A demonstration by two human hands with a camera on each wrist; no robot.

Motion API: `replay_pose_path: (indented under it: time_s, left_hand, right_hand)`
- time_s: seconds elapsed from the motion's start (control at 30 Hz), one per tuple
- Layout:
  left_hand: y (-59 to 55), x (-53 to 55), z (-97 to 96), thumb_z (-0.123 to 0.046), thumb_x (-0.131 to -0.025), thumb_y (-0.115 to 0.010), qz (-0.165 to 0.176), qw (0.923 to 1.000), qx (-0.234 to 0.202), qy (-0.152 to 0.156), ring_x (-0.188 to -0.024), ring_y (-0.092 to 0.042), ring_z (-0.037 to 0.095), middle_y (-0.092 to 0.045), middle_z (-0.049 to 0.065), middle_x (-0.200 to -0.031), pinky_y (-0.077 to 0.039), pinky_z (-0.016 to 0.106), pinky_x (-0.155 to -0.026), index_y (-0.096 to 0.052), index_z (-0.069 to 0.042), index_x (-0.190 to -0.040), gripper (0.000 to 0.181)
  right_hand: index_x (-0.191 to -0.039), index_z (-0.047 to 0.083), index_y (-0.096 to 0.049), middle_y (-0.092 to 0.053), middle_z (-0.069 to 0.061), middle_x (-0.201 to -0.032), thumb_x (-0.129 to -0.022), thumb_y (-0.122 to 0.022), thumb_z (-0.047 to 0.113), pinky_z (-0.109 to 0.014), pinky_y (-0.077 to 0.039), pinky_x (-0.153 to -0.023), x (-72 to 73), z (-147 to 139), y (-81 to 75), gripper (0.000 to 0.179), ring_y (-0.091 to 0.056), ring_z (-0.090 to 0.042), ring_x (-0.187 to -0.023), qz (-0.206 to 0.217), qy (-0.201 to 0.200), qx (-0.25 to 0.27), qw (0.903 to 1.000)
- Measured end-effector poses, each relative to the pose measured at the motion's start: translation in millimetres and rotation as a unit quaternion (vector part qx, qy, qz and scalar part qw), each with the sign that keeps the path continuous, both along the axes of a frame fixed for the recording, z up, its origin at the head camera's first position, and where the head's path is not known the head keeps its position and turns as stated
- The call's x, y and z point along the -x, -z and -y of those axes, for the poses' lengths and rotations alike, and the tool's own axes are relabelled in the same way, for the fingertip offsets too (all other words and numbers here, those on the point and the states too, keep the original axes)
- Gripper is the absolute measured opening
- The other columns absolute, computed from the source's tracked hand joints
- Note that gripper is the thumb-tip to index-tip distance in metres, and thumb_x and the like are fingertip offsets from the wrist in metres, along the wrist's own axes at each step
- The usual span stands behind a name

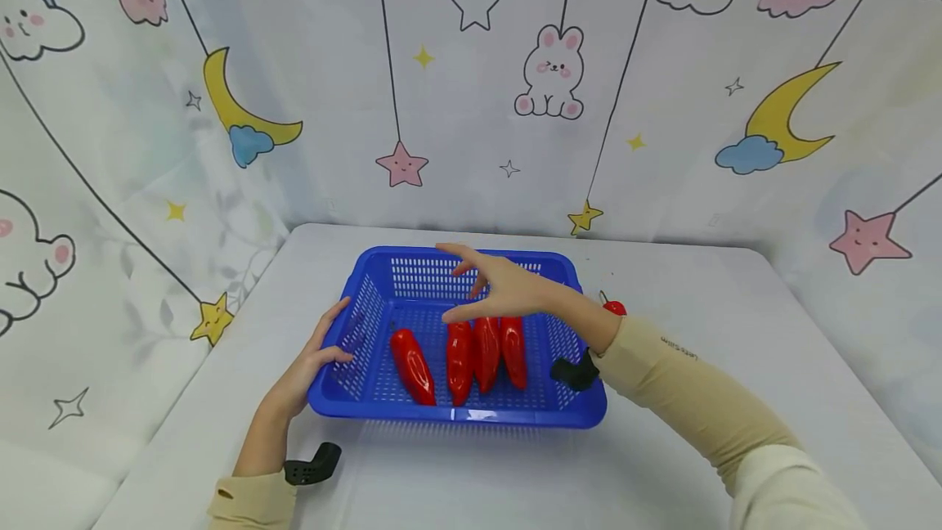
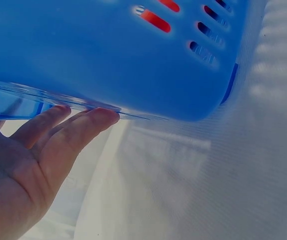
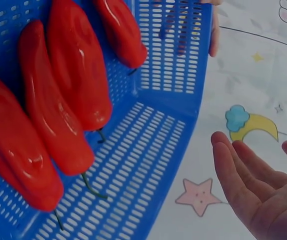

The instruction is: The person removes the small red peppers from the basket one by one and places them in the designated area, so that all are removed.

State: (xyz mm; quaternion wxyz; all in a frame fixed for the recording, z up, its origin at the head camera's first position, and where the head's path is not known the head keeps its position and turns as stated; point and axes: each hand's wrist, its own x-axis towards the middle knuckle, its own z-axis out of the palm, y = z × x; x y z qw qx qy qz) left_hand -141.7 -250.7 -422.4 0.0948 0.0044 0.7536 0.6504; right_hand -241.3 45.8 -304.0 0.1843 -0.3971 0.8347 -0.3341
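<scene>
Though near rim (image 1: 401,251), right fingers (image 3: 233,177) clear

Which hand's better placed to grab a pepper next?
Right, I'd say: the right hand is open and empty over the basket, nearer the peppers; the left hand touches the rim.

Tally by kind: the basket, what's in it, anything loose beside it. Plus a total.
Blue basket: 1
Red peppers visible in it: 4
Red item with a stem beside it, partly hidden, kind unclear: 1
Total: 6
</scene>
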Motion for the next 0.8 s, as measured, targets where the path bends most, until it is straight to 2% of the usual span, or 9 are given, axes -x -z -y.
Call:
replay_pose_path:
  time_s: [0.27, 0.43, 0.8]
  left_hand:
    - [1.8, -6.2, 2.2, -0.013, -0.081, -0.044, 0.004, 0.9999, 0.012, -0.002, -0.131, -0.008, 0.048, 0.008, 0.013, -0.151, -0.027, 0.067, -0.092, -0.007, -0.035, -0.146, 0.078]
    - [3.3, -3.8, -0.2, -0.014, -0.081, -0.045, 0.001, 1.0000, 0.007, 0.002, -0.131, -0.009, 0.048, 0.007, 0.013, -0.151, -0.026, 0.066, -0.092, -0.007, -0.035, -0.146, 0.077]
    - [2.0, 0.8, -0.5, -0.014, -0.080, -0.045, -0.001, 0.9999, 0.012, -0.003, -0.131, -0.009, 0.048, 0.007, 0.013, -0.151, -0.027, 0.066, -0.092, -0.007, -0.036, -0.146, 0.078]
  right_hand:
    - [-0.146, 0.030, -0.017, -0.046, -0.007, -0.132, -0.073, -0.069, 0.042, -0.029, -0.050, -0.074, -4.8, 17.5, 17.4, 0.090, -0.056, -0.020, -0.103, 0.006, -0.021, -0.016, 0.9996]
    - [-0.145, 0.030, -0.017, -0.044, -0.007, -0.134, -0.073, -0.070, 0.042, -0.034, -0.050, -0.078, -4.6, 24.5, 25.5, 0.090, -0.054, -0.024, -0.108, 0.008, -0.027, -0.021, 0.9994]
    - [-0.145, 0.030, -0.019, -0.044, -0.009, -0.134, -0.073, -0.070, 0.042, -0.030, -0.050, -0.075, -1.4, 43.8, 32.3, 0.089, -0.054, -0.024, -0.109, 0.011, -0.032, -0.034, 0.9988]
